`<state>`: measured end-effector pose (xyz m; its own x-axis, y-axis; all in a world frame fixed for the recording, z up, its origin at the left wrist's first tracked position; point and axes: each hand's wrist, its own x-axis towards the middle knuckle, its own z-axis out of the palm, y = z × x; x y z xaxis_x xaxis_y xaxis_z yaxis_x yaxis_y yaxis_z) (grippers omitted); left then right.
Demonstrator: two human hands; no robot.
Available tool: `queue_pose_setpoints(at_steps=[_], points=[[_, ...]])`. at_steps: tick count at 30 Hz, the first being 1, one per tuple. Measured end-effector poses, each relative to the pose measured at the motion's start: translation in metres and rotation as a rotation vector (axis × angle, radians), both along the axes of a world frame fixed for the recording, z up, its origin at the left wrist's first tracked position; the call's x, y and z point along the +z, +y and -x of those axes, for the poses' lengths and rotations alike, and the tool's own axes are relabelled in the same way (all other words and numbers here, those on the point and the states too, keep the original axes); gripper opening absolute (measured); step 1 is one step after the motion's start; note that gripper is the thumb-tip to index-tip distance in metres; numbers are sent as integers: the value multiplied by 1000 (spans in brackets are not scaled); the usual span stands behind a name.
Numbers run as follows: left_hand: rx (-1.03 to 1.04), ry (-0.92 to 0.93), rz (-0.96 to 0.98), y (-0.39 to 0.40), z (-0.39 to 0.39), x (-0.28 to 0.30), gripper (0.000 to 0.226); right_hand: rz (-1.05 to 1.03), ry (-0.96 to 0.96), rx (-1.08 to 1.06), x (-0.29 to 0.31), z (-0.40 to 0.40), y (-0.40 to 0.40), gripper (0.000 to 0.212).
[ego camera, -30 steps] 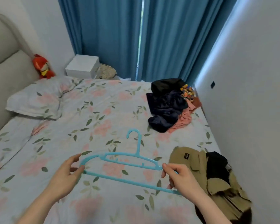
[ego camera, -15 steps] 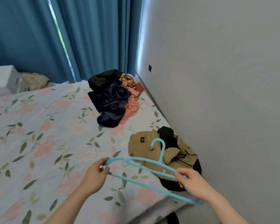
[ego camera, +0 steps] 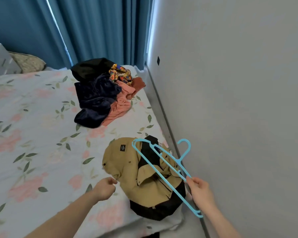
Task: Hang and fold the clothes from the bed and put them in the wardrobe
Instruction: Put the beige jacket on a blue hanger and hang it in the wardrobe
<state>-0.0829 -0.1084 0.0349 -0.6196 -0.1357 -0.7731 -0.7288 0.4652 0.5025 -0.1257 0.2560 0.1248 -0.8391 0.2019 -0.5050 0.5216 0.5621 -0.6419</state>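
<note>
gripping blue hanger (ego camera: 163, 166) in right hand (ego camera: 201, 190) above tan jacket (ego camera: 141, 170), left hand (ego camera: 105, 187) loosely curled, unladen, beside it

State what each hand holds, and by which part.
The right hand pinches the blue hanger by one shoulder arm, near its end. The left hand holds nothing, fingers loosely curled beside the tan jacket.

The plastic hanger (ego camera: 163, 170) was light blue; the canvas jacket (ego camera: 127, 169) tan with black lining; the cotton bedsheet (ego camera: 33, 134) white with pink flowers, green leaves.
</note>
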Motion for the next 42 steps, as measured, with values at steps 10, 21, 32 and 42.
queue_pose_setpoints(at_steps=[10,21,32,42], points=[[-520,-104,202,162,100,-100,57,21,-67,-98,-46,67,88,33],[-81,278,184,178,122,-97,27,53,-139,-245,-80,72,103,27],[209,779,-33,95,80,183,38,283,101,-128,21,51,36,58],[224,1134,-19,12,8,340,47,403,235,394,126,-7,-125,71]])
